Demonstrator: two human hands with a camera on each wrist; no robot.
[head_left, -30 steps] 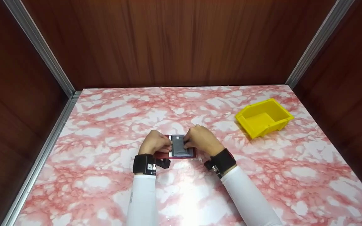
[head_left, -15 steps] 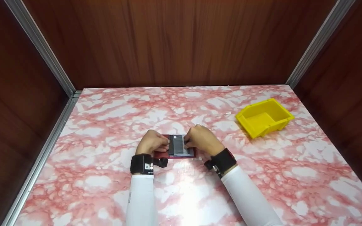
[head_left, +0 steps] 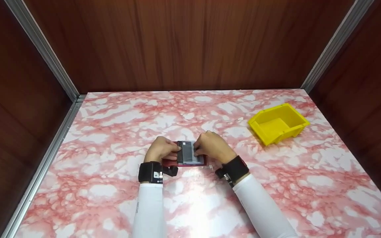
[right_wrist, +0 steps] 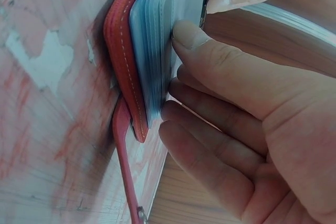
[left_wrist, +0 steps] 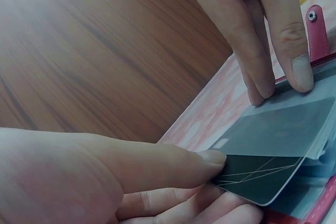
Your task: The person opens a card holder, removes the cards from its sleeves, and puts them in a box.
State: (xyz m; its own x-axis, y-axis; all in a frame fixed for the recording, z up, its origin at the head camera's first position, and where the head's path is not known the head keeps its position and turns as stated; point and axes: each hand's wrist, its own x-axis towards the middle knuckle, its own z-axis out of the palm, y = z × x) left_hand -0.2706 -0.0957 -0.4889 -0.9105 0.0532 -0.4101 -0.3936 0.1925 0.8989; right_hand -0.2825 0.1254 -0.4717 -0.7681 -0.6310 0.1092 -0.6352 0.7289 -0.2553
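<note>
A red card holder (head_left: 169,163) with a stack of clear plastic sleeves (right_wrist: 152,51) lies opened out on the table. A black card (left_wrist: 257,177) with thin pale lines sits partly inside the top sleeve (left_wrist: 283,124), its left end sticking out. My left hand (head_left: 160,150) pinches that bare end between thumb and fingers. On the other side my right hand (head_left: 213,146) holds the sleeve, thumb on its face and fingers at its edge, as the right wrist view shows. The holder's snap strap (left_wrist: 316,32) extends beyond the cover.
A yellow plastic bin (head_left: 278,124) stands on the table to the right of the hands, farther back. The red-and-white marbled table (head_left: 117,129) is bordered by brown wood-grain panels (head_left: 190,46) at the back and both sides.
The black card has slid left, so a dark strip now protrudes from the sleeve and covers a white strip seen earlier. My left hand shifted slightly left, then slightly back. The right hand stayed put.
</note>
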